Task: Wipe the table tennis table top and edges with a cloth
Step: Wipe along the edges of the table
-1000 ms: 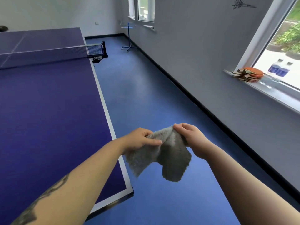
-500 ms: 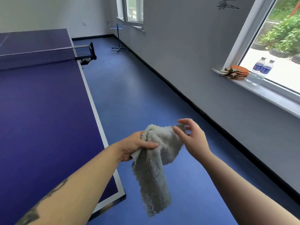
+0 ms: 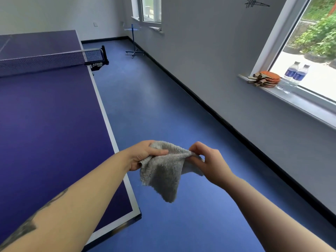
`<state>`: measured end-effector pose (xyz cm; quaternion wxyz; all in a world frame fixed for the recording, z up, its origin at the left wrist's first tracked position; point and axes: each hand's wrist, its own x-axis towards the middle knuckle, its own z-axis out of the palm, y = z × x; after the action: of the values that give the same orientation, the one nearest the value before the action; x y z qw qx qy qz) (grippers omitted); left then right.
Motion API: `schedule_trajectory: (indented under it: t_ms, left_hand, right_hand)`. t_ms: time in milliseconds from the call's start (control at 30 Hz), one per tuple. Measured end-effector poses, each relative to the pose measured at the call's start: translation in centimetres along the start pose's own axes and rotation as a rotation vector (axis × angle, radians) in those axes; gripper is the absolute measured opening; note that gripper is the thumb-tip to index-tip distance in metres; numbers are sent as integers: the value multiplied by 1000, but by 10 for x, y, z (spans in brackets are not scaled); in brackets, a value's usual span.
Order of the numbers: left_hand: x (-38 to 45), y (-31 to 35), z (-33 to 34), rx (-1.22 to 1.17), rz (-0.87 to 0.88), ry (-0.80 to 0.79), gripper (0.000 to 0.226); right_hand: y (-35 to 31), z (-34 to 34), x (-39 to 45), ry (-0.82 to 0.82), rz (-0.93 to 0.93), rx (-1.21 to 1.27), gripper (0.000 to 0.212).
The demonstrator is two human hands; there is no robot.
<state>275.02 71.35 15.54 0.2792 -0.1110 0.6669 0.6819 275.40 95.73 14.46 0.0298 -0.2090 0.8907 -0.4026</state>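
The left of the scene is filled by the table tennis table [image 3: 51, 124], its purple top edged by a white line down its right side and across its near end. A net [image 3: 45, 62] is stretched across it at the far end, held by a black clamp [image 3: 99, 61] at the right edge. Just right of the table's near corner, above the blue floor [image 3: 163, 110], the grey cloth [image 3: 163, 171] is held up in the air, clear of the table top. Its left part is gripped by the left hand [image 3: 143, 155], thumb laid across the top and fingers curled under. Its upper right edge is pinched between thumb and fingertips of the right hand [image 3: 209, 160]. The cloth is drawn between the two hands along its top, and the rest hangs down in a loose point. On the far right, a stack of paddles [image 3: 267, 80] and two water bottles [image 3: 295, 74] are set on the windowsill [image 3: 309, 106].
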Motion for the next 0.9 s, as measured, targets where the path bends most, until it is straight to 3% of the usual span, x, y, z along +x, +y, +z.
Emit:
schedule_trajectory:
  t_ms: [67,133,167,233,300,367,567,633,767,900]
  left_hand:
    - [1,-6,-15,409,-38,162,67]
    - [2,-17,-17,729,68,247,72]
    - [2,-22,-13,745,144,235,60]
    - [-1,-35,4,519,203,104,36]
    - [-2,-47,27,416,225,32,38]
    - [2,-59,46,428,284,98,43]
    - [15,-67,63,513,328,352,27]
    - [13,-60,52,511,315,289,27]
    - [0,-37,32,447,202,9,24]
    - [-9,-21,26,352,112,-195,29]
  right_hand:
    - [-1,-8,5,-48,-18,-28,13]
    - [-3,-9,10,-107,-34,-73,9]
    - [-5,-9,11,-127,-32,-85,8]
    - [-9,-8,15,-150,-12,-96,8]
    - [-11,-8,16,-177,26,-113,9]
    - [-12,-9,17,-199,54,-128,11]
    - [-2,-27,17,-195,90,-222,13]
    - [6,-34,18,-195,123,-289,15]
    - [17,-37,14,-234,147,-234,15]
    - [17,-32,13,-275,49,-306,9]
